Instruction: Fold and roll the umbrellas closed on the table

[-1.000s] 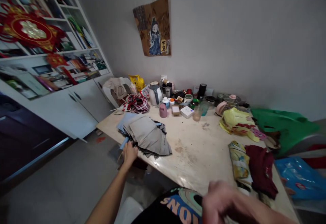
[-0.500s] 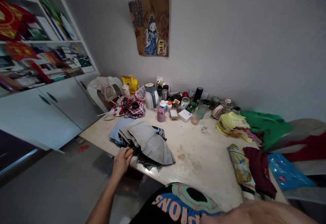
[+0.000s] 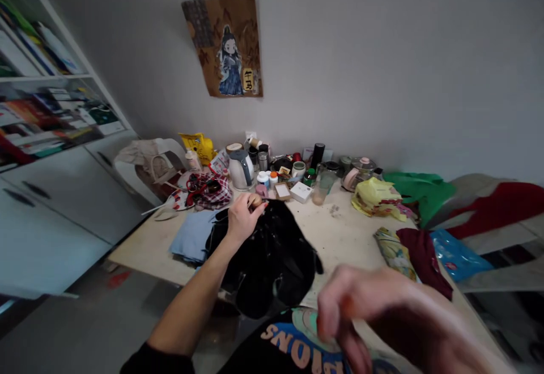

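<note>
My left hand (image 3: 240, 221) is closed round the wooden handle (image 3: 255, 200) of an umbrella and holds it up above the table (image 3: 340, 238). The umbrella's canopy (image 3: 272, 260) hangs loose below the hand, its black inner side facing me. A folded blue cloth (image 3: 191, 237) lies on the table just left of it. My right hand (image 3: 361, 311) is close to the camera at the lower right, blurred by motion, fingers hanging down, and nothing shows in it.
Along the wall stand a kettle (image 3: 238, 168), jars, cups and a white box (image 3: 301, 191). A yellow bag (image 3: 376, 195), a green bag (image 3: 419, 190), a patterned folded umbrella (image 3: 391, 249) and a maroon cloth (image 3: 425, 258) lie to the right. A chair (image 3: 148, 161) and white cabinets (image 3: 51, 215) are on the left.
My left hand gripped the handle at the table's edge and lifted the umbrella up and right, turning the grey canopy so its black inside shows. My right hand rose into view.
</note>
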Demonstrator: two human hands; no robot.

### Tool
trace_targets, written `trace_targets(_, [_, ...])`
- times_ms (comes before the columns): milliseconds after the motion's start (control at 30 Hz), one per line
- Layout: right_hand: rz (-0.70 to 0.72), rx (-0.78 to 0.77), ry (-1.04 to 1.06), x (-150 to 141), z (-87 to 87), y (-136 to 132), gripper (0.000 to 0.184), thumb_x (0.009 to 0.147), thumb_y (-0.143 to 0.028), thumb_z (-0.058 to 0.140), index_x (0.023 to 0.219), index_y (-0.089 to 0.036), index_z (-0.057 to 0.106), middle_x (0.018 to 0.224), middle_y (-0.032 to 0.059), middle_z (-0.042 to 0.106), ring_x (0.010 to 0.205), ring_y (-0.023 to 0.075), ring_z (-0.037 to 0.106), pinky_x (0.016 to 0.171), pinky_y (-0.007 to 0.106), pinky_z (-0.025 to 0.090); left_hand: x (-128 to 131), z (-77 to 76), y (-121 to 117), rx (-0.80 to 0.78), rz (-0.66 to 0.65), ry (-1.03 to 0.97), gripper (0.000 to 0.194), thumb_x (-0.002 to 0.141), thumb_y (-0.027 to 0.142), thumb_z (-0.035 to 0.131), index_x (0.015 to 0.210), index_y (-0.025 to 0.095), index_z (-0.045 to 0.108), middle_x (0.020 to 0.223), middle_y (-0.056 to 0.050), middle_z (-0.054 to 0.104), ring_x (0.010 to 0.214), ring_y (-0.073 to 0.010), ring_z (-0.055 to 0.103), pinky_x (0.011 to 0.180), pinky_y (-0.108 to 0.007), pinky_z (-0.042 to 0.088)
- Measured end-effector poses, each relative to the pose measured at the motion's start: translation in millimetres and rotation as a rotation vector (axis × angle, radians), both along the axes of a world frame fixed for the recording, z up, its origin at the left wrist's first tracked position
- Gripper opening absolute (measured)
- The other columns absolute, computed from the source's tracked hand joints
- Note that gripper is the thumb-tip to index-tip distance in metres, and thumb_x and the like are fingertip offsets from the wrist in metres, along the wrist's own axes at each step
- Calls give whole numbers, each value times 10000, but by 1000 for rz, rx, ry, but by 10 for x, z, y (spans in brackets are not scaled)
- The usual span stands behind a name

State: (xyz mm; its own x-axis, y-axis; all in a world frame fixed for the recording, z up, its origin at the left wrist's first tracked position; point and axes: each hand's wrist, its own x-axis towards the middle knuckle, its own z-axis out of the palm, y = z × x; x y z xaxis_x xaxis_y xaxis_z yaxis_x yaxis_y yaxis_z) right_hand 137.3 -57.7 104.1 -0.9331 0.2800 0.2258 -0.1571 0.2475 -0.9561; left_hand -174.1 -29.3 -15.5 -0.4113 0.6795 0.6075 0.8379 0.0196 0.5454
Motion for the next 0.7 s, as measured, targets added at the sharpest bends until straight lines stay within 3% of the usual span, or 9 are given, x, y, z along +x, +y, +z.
trace_targets(100, [-269,50,-7,-121,-316,227,294,871,-201,551,1156,-270,552,982,62,642,757,124,583,667,253,503,142,260,315,-12,-101,-97,213,756,360,660,808,177,563,720,23,561,651,-126,507,659,-242,394])
trace_targets(200, [-529,91,-133,-106,-773,502,288,824,-190,555,1111,-214,557,911,55,650,744,123,581,642,240,483,304,293,643,-96,-237,-159,185,753,336,642,784,177,553,679,31,544,623,-121,491,635,-240,378])
trace_targets(300, [-736,112,-264,5,-1179,713,266,786,-216,539,1047,-177,575,884,54,651,711,124,575,619,243,469,536,170,937,-196,-352,-147,178,756,332,626,752,181,533,652,34,519,614,-125,473,627,-248,360])
trace_targets(400, [-812,88,-360,128,-1460,794,288,743,-217,524,1017,-166,597,867,49,650,684,122,567,601,241,458,803,-16,1155,-315,-499,-119,184,742,336,637,754,183,533,673,27,518,646,-136,471,633,-254,353])
trace_targets(533, [-882,31,-391,275,-1729,792,290,700,-229,529,965,-158,622,825,44,650,654,124,566,615,251,467,1050,-243,1303,-451,-655,-148,222,726,371,657,794,181,565,666,34,532,632,-131,479,617,-244,363])
trace_targets(700, [-976,21,-405,401,-1968,824,274,698,-260,541,937,-157,629,780,36,647,641,133,571,586,247,460,1089,-324,1336,-473,-792,-143,248,750,396,635,853,173,596,698,29,558,645,-126,489,644,-248,385])
